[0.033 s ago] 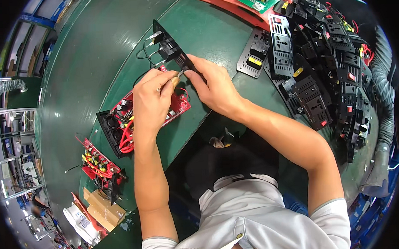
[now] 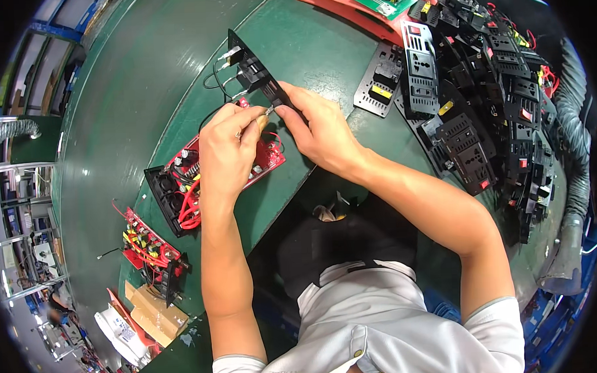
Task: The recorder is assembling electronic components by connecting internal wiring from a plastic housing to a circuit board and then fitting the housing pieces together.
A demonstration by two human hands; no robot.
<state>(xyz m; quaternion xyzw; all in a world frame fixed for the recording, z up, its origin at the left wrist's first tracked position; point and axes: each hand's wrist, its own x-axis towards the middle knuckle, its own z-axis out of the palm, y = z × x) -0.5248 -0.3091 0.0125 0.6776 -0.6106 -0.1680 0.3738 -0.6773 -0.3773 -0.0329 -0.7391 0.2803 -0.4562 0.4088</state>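
My right hand (image 2: 322, 125) grips the lower end of a black socket panel (image 2: 257, 71), held tilted on edge above the bench. Black wires (image 2: 212, 80) with clear-sleeved terminals run from the panel's back. My left hand (image 2: 227, 146) is closed in a pinch near that same end, on a small wire terminal (image 2: 268, 110) with a metal tip, at the panel's back; whether it is seated cannot be told. Below my left hand lies a red circuit board assembly (image 2: 267, 158) with red wires and a black fan end plate (image 2: 169, 199), partly hidden by my forearm.
A large pile of black socket panels (image 2: 467, 149) covers the right side. Green boards (image 2: 397, 2) rest on a red tray (image 2: 344, 10) at the back. Another board assembly (image 2: 148, 243) and a cardboard piece (image 2: 157, 316) lie left. A grey duct (image 2: 573, 141) hangs far right.
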